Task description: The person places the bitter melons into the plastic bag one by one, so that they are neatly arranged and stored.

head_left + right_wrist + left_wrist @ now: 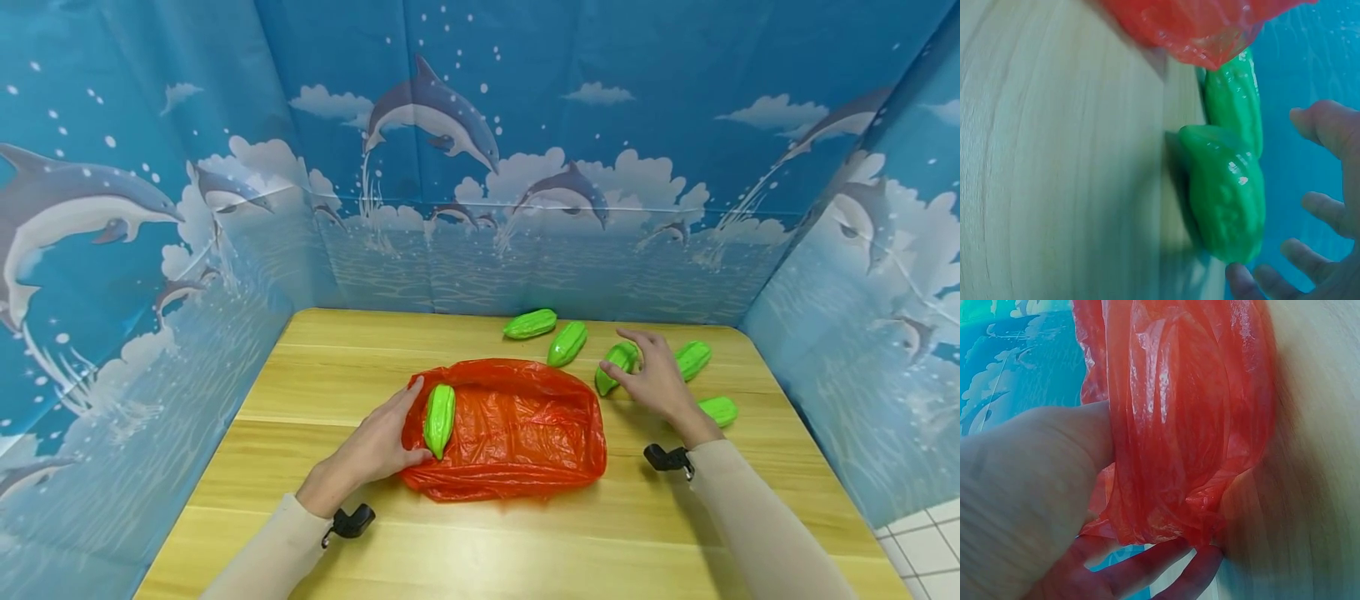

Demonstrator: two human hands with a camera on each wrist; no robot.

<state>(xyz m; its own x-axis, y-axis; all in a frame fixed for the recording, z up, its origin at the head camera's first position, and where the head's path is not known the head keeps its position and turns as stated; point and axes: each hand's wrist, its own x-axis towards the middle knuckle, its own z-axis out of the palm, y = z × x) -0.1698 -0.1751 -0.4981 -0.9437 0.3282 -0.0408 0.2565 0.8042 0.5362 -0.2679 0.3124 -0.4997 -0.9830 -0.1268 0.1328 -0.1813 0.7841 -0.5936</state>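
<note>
A red plastic bag [517, 425] lies spread wide with its mouth up. Inside its left end is a bright green, ridged bitter gourd [439, 421]. My left hand [375, 437] holds that end of the bag; in the left wrist view the thumb passes behind the red film and the fingertips [1200, 565] touch the bag below. Over another bitter gourd [617, 367], right of the bag, hovers my right hand [654, 377] with thumb and fingers spread. The right wrist view shows a gap between most of those fingers and the nearest bitter gourd [1225, 194].
Several more bitter gourds lie on the wooden table [360, 350]: two behind the bag [530, 323] and two beyond my right hand [693, 360]. A blue dolphin-print curtain [525, 200] encloses the back and sides. Black wrist cameras [352, 522] jut from both wrists.
</note>
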